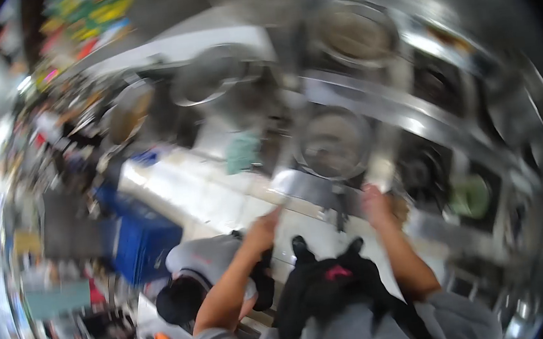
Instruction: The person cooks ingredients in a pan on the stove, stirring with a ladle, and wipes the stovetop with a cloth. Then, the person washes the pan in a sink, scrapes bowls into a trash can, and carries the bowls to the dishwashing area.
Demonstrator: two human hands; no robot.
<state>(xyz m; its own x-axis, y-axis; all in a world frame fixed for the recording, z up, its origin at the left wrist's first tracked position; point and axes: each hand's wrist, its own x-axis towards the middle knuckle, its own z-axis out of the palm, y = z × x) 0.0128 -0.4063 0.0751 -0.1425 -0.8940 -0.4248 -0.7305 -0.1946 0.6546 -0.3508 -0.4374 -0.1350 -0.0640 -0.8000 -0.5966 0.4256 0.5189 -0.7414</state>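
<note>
The view is smeared by motion. My left hand (266,229) is closed and reaches forward at the centre, near a shiny metal piece (293,184); what it holds is too blurred to name. Further right, my right hand (377,203) is closed around something pale, perhaps a handle, beside the stove. A round metal pan (333,142) with something brownish in it lies ahead, between and beyond both hands. Whether either hand is joined to the pan cannot be made out.
A person in grey with a black cap (183,301) is close at my left. Beyond stands a blue crate (142,241). Large pots (353,31) are at the back. At the right are a burner (422,169) and a green container (470,196).
</note>
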